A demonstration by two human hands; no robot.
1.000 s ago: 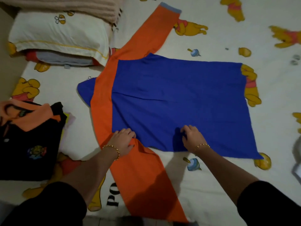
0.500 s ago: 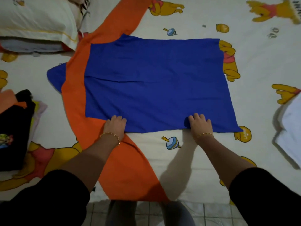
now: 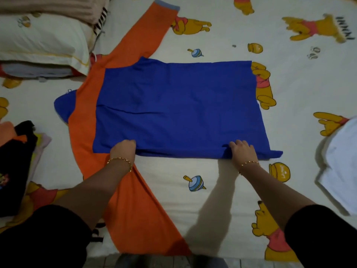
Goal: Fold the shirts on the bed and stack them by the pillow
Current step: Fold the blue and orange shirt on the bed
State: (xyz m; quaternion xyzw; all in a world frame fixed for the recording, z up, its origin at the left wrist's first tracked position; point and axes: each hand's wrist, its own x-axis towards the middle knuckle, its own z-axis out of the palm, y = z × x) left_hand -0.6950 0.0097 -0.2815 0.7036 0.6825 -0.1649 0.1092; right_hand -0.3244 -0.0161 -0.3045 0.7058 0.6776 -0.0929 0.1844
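A blue shirt with orange sleeves [image 3: 177, 105] lies spread flat across the middle of the bed, collar toward the left. One orange sleeve runs up toward the pillow [image 3: 38, 39], the other runs down past the near bed edge. My left hand [image 3: 123, 150] pinches the shirt's near edge by the shoulder seam. My right hand [image 3: 241, 151] grips the same near edge toward the hem, where the cloth bunches and lifts slightly.
A black and orange shirt [image 3: 13, 161] lies folded at the left edge. A white garment [image 3: 340, 163] sits at the right edge. A striped blanket [image 3: 58, 6] rests on the pillow. The cartoon-print sheet [image 3: 212, 190] covers the bed; floor tiles show below.
Both hands went from lying on the shirt's near edge to gripping it, and the cloth now bunches up under my right hand. My view shifted over the bed.
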